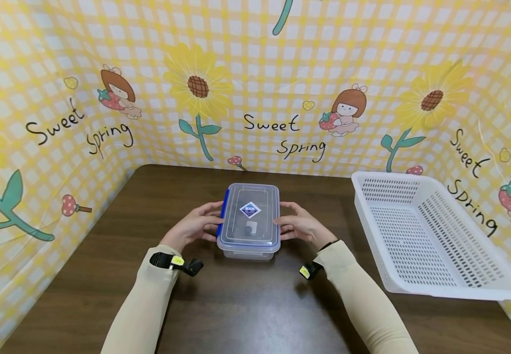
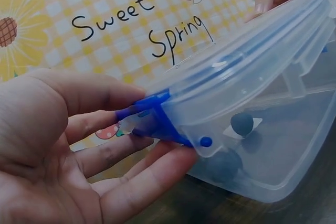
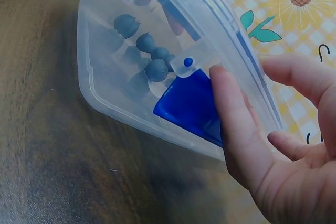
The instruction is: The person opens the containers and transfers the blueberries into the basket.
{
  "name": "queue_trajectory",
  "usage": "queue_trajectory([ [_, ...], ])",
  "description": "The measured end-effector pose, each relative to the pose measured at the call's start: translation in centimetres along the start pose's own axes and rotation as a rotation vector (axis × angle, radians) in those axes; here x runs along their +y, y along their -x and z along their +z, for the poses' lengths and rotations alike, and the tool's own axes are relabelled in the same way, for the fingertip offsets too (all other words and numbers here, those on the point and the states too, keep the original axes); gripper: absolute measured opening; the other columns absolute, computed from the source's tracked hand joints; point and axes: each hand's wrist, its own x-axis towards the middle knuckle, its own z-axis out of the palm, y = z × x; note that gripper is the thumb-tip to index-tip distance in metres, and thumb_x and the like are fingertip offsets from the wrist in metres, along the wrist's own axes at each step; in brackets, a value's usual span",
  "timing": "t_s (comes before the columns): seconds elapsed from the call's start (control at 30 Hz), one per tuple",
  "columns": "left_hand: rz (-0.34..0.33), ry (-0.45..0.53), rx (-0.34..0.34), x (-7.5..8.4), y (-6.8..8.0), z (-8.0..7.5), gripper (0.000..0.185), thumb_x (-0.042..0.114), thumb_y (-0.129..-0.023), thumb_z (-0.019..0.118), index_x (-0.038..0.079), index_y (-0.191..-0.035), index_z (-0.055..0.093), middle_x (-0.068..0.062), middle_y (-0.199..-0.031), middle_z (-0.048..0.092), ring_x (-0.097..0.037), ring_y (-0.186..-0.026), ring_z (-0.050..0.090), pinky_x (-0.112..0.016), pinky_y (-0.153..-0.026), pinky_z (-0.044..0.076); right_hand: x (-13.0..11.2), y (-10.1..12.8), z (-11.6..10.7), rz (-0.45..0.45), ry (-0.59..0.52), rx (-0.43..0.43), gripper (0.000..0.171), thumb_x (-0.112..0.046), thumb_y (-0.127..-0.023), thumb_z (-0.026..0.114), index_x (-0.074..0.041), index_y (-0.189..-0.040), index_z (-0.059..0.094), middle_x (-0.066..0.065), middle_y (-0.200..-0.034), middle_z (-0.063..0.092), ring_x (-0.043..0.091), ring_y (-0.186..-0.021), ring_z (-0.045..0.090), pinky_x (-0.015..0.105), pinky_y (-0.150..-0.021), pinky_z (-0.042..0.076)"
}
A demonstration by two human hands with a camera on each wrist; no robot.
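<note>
A clear plastic food container [image 1: 255, 196] with a lid and blue side latches stands on the table between both hands. My left hand [image 1: 198, 223] is at its left side; in the left wrist view the thumb and fingers pinch the blue latch [image 2: 168, 116]. At the other side, my right hand [image 1: 301, 223] holds the lid's edge, with a finger against the blue latch [image 3: 191, 106] in the right wrist view. That latch hangs angled down from the lid. Inside lie several small, round, dark blue balls [image 3: 156, 70] that look like blueberries. A diamond-shaped label [image 1: 250, 210] marks the lid.
To the right stands a white perforated plastic basket [image 1: 375, 241], near the right forearm. The dark wooden table [image 1: 238, 305] meets a yellow checked cloth [image 1: 260, 78] at its back and sides. Black straps [image 1: 160, 259] sit on both wrists.
</note>
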Motion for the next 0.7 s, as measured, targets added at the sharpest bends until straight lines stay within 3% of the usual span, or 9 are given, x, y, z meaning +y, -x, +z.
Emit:
queue_trajectory([
  [0.37, 0.032, -0.024, 0.012, -0.1, -0.7, -0.3, 0.066, 0.001, -0.093, 0.059, 0.005, -0.152, 0.032, -0.027, -0.141, 0.049, -0.022, -0.081, 0.068, -0.042, -0.065, 0.061, 0.1, 0.1, 0.1, 0.011, -0.004, 0.010, 0.075, 0.004, -0.092, 0.060, -0.011, -0.153, 0.020, 0.011, -0.082, 0.065, 0.021, -0.067, 0.067, 0.036, -0.060, 0.060],
  [0.7, 0.007, -0.101, 0.047, 1.2, -0.6, 0.3, 0.068, -0.003, -0.088, 0.058, 0.002, -0.150, 0.031, -0.029, -0.137, 0.051, -0.020, -0.072, 0.068, -0.036, -0.057, 0.060, 0.0, 0.0, 0.2, 0.004, 0.008, 0.013, 0.073, 0.004, -0.092, 0.061, -0.010, -0.151, 0.021, 0.011, -0.082, 0.065, 0.022, -0.066, 0.066, 0.036, -0.058, 0.060],
])
